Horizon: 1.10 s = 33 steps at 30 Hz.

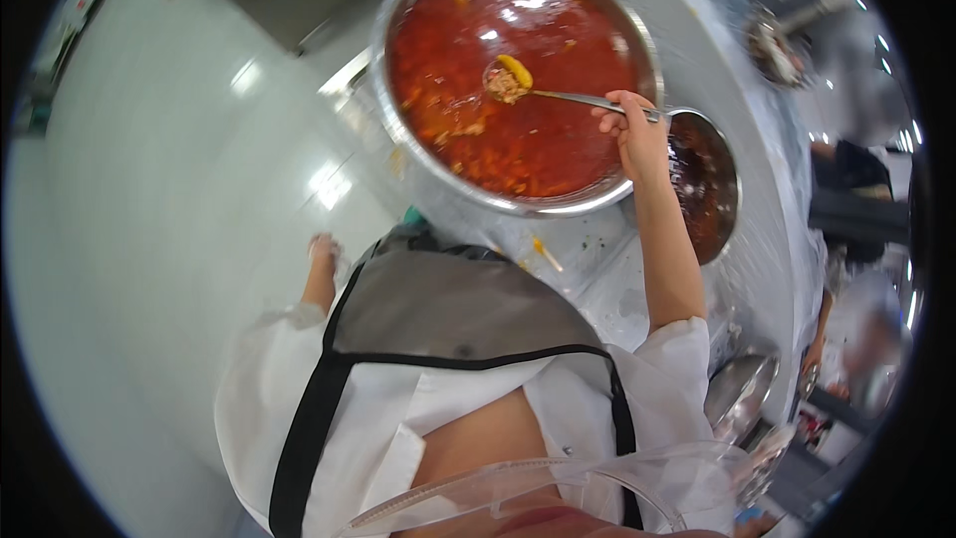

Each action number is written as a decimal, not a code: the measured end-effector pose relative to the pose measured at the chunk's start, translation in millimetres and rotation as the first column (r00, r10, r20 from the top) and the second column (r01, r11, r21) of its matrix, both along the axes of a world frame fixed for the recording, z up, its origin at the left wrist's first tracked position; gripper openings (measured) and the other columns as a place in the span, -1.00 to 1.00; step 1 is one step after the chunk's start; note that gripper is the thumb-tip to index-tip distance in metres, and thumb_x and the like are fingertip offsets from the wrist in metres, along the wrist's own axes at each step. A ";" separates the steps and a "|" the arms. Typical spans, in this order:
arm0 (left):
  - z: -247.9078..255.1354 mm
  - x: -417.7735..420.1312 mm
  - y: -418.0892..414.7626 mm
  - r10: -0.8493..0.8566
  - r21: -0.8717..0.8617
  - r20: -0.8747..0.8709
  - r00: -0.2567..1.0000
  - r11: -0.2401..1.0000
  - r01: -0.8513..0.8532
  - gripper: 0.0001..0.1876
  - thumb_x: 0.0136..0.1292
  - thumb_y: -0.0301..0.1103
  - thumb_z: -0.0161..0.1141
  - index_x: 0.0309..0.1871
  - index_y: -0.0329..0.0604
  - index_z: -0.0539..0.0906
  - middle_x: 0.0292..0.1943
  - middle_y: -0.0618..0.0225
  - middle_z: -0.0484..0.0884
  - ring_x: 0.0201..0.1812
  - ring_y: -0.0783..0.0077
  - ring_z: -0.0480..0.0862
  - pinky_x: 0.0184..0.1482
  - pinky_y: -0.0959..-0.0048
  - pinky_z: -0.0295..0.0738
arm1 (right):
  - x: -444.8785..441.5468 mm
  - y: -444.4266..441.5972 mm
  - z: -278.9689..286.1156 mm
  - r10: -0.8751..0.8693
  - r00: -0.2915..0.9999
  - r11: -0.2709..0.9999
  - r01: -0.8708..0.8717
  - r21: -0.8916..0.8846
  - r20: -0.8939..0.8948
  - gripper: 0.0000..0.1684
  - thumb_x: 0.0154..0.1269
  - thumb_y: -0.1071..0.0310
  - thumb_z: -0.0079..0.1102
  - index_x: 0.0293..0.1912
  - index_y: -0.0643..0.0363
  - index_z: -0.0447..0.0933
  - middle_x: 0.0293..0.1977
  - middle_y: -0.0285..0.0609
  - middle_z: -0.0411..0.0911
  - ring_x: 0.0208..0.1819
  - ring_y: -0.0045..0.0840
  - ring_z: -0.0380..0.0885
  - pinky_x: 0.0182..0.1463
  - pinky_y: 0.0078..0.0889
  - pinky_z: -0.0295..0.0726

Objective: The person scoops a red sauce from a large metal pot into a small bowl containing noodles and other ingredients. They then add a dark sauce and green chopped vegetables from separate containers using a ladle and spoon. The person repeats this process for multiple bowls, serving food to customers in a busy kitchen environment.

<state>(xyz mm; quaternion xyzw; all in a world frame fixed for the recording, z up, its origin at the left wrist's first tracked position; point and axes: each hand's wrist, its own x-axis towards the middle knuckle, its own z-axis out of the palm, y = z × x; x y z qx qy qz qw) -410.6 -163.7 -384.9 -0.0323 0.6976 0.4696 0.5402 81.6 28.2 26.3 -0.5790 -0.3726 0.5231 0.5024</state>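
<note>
My right hand (632, 125) grips the metal handle of a ladle (575, 97) over a large stainless steel bowl (381, 93). Red, oily broth (448, 30) fills the bowl, with chopped bits gathered toward its near left side. In the ladle's bowl lie a yellow pepper (515, 70) and some pale minced pieces (505, 87). My left hand (324, 247) hangs low at my side above the floor, away from the bowl. It is small and partly blurred, so its fingers are not clear.
A smaller metal bowl of dark red sauce (702, 187) stands beside the large one, partly behind my forearm. A yellow-stained stick-like piece (549, 254) lies on the plastic-covered table (590, 228). Metal bowls (741, 388) stand at right. Other people work across the table.
</note>
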 end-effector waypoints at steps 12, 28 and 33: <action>18.2 28.3 30.5 -0.331 -0.066 -0.062 0.942 0.943 0.327 -0.80 0.19 -0.34 -0.03 -0.13 -0.13 0.39 -0.55 0.24 0.47 -0.54 0.37 0.49 -0.54 0.41 0.43 | 128.3 15.1 142.7 -0.156 0.984 0.971 0.137 0.195 0.085 -0.75 0.26 0.34 -0.05 -0.26 0.38 0.44 -0.46 0.06 0.55 -0.59 -0.64 0.45 -0.44 -0.69 0.43; 78.0 44.9 58.0 -0.788 -0.836 -0.232 -0.570 -0.137 0.531 -0.74 0.17 -0.15 -0.13 -0.28 0.10 0.60 -0.22 0.39 0.57 -0.04 0.51 0.49 0.03 0.50 0.29 | 186.7 42.5 137.0 -0.275 0.566 0.886 -0.166 0.434 0.777 -0.78 0.30 0.34 -0.06 -0.25 0.29 0.50 -0.55 -0.22 0.51 -0.50 -0.65 0.50 -0.33 -0.68 0.39; 20.7 21.1 46.4 -0.879 -0.481 -0.477 0.018 0.277 0.832 -0.78 0.15 -0.20 -0.08 -0.34 -0.01 0.58 -0.30 0.30 0.57 -0.23 0.41 0.55 -0.18 0.40 0.41 | 158.1 20.7 114.1 -0.437 -0.137 0.774 -0.561 0.294 0.889 -0.85 0.15 0.46 0.09 -0.23 0.19 0.50 -0.29 -0.12 0.47 -0.33 -0.35 0.51 -0.24 -0.35 0.47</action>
